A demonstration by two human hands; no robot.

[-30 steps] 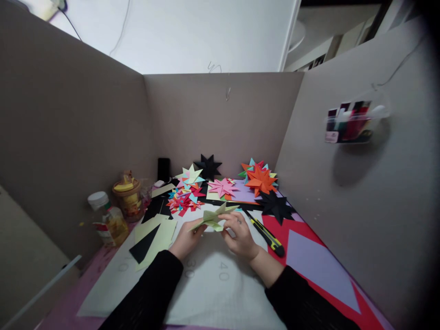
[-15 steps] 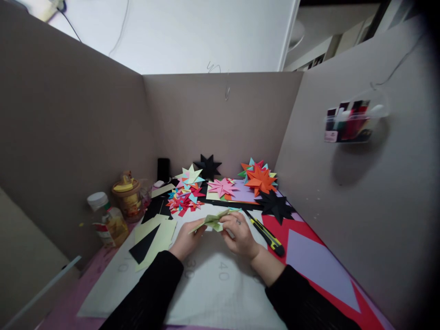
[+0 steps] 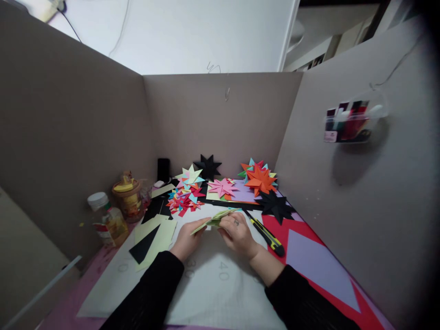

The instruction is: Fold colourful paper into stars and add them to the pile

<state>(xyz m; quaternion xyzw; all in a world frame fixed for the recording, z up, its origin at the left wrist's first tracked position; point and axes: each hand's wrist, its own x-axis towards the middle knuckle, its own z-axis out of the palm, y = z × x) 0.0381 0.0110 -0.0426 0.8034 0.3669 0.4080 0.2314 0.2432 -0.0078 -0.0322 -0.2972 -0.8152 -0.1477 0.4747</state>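
Observation:
A pale green folded paper piece (image 3: 215, 219) is held low over the white cutting mat (image 3: 206, 284), between both hands. My left hand (image 3: 187, 240) pinches its left tip. My right hand (image 3: 237, 234) grips its right side from above, fingers curled over the folds. Both sleeves are black. Behind the hands lie finished paper stars: a multicoloured pile (image 3: 184, 199), a pale green one (image 3: 190, 175), a pink one (image 3: 222, 187), an orange one (image 3: 260, 179) and two black ones (image 3: 208, 166) (image 3: 277, 206).
A yellow-black utility knife (image 3: 266, 233) lies right of my right hand. Pale green and black paper sheets (image 3: 154, 233) lie to the left. A bottle (image 3: 106, 220) and a jar (image 3: 129, 197) stand at the left wall. Cardboard walls enclose the desk; red and lilac sheets (image 3: 316, 266) cover the right.
The green paper piece has been flattened and lowered a little; my right hand has shifted slightly left over it. My left hand stays at its left tip.

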